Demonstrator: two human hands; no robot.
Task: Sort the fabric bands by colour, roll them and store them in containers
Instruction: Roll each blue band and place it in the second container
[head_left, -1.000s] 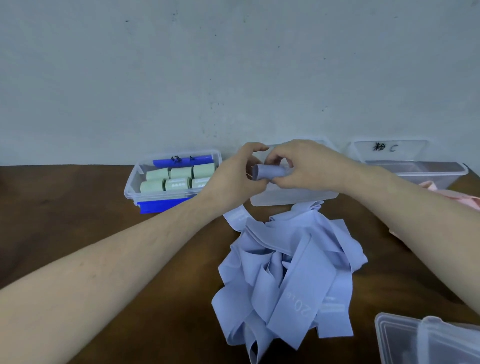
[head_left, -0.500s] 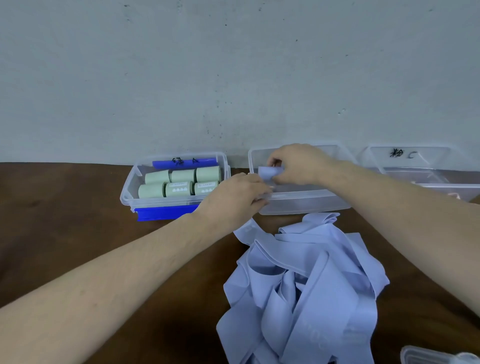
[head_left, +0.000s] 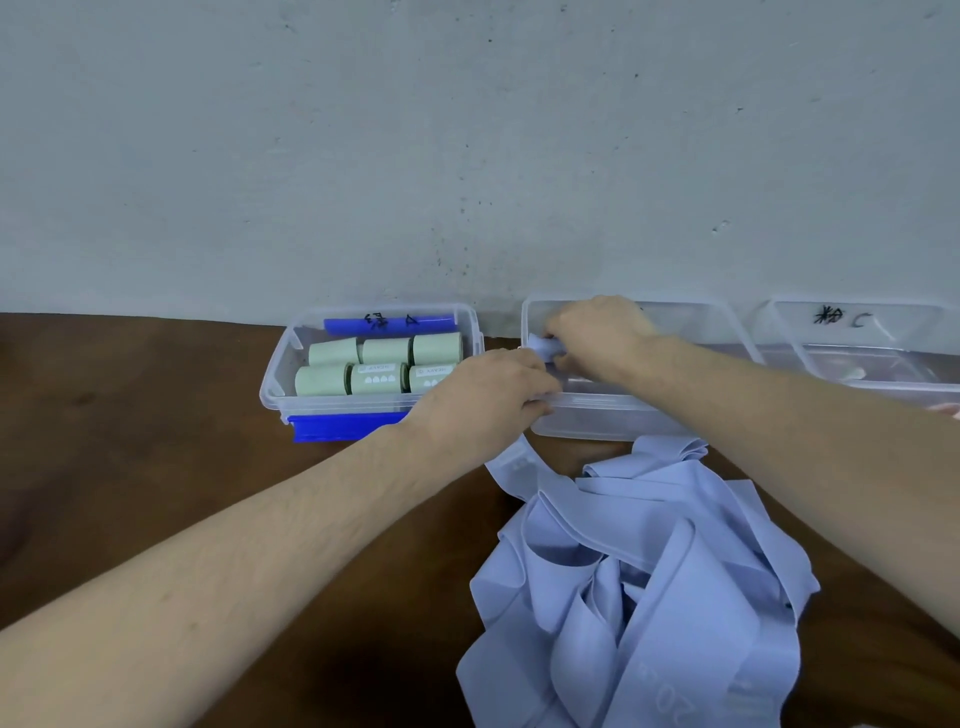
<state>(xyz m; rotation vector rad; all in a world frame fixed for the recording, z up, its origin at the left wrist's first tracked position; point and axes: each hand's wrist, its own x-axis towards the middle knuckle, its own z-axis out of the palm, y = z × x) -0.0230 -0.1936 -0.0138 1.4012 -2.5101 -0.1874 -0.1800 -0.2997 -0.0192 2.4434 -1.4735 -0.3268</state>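
My right hand (head_left: 597, 332) holds a rolled lavender band (head_left: 541, 345) inside the left end of the middle clear container (head_left: 623, 415). My left hand (head_left: 483, 400) rests at that container's front-left corner, fingers curled over its rim. A pile of loose lavender bands (head_left: 639, 582) lies on the brown table in front of the container. To the left, a clear container (head_left: 280, 374) with blue clips holds several rolled green bands (head_left: 374, 364).
A third clear container (head_left: 883, 384), marked with black writing, stands at the far right against the grey wall, with something pale pink inside. The brown table (head_left: 130, 441) stretches out to the left.
Both hands moved forward with the rolled lavender band. My right hand lowered it into the middle container, and my left hand let go of the roll and settled on the container's rim.
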